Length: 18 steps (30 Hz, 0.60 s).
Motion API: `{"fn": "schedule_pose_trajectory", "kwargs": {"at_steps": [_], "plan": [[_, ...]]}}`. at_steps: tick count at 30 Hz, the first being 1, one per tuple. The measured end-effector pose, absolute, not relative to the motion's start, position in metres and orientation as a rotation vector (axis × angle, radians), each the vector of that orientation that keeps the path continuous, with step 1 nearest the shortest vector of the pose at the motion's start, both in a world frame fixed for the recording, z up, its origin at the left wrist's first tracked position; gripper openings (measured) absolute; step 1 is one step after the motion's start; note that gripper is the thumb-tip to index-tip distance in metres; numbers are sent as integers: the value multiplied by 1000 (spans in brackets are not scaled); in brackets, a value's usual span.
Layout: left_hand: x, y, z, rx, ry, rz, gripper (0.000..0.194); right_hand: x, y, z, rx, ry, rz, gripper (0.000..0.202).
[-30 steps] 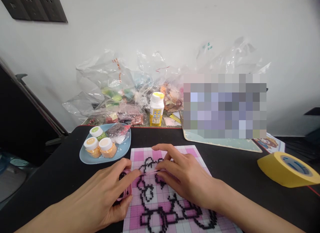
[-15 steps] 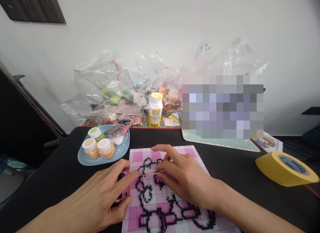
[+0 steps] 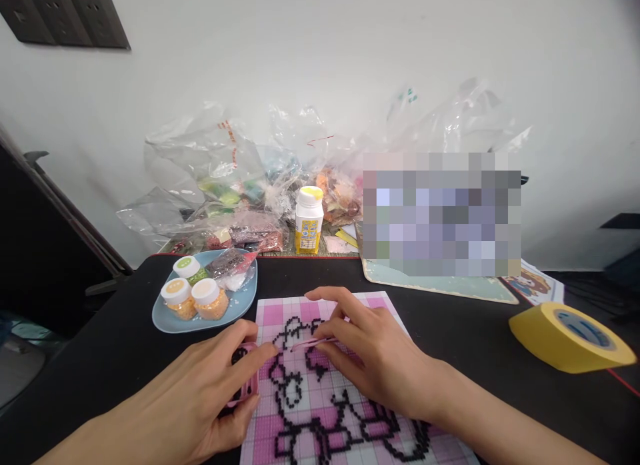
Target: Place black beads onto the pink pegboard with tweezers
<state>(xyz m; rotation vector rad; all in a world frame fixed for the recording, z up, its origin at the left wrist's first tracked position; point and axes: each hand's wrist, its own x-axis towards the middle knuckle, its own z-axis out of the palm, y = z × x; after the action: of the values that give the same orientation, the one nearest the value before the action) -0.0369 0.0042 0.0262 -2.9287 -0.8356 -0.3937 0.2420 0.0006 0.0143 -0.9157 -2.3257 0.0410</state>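
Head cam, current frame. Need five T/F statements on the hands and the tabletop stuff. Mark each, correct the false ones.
1. The right hand holds a slim pink tweezer-like tool. True.
2. The left hand touches nothing. False: its fingers are around a small pink container with black beads in it.
3. Three small clear jars with round lids stand on the light-blue plate. True.
4. The white-and-yellow plastic bottle lies on its side. False: it stands upright.
5. The thick yellow roll of tape lies to the right of the pink-and-white checked board. True.
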Motion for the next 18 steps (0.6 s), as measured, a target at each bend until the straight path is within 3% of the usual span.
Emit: {"fn": "schedule_pose_trajectory", "kwargs": {"at_steps": [18], "plan": [[-39, 3, 28, -2968, -840, -367, 46, 242, 2, 12, -910, -2325, 5, 29]]}}
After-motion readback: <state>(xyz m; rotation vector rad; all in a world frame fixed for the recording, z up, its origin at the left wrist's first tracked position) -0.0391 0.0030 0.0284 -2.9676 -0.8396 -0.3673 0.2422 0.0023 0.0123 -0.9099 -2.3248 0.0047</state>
